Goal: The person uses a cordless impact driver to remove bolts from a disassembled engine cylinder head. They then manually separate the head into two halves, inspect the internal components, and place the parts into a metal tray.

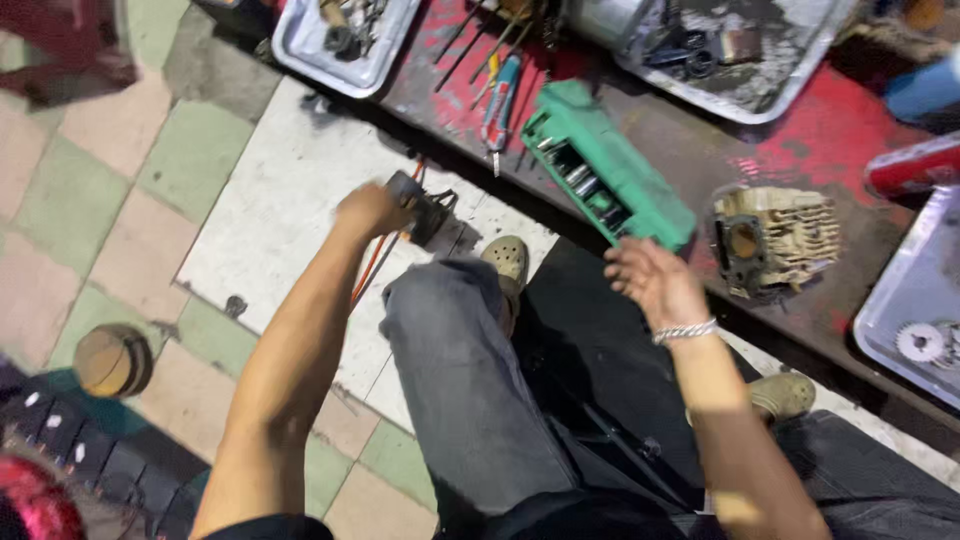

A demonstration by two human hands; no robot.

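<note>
The left hand [368, 210] grips a dark power tool [425, 208] on the floor; the right hand [648, 280], fingers spread and empty, hovers near the green socket case [610, 180]. The engine cylinder [775, 240] lies untouched.

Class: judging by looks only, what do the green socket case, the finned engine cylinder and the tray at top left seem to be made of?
Green socket case: likely moulded plastic, uniform matt green.
Finned engine cylinder: probably cast aluminium, dull, grimy tan-grey fins.
Tray: seemingly sheet metal, pale silvery, shiny rolled rim.
</note>
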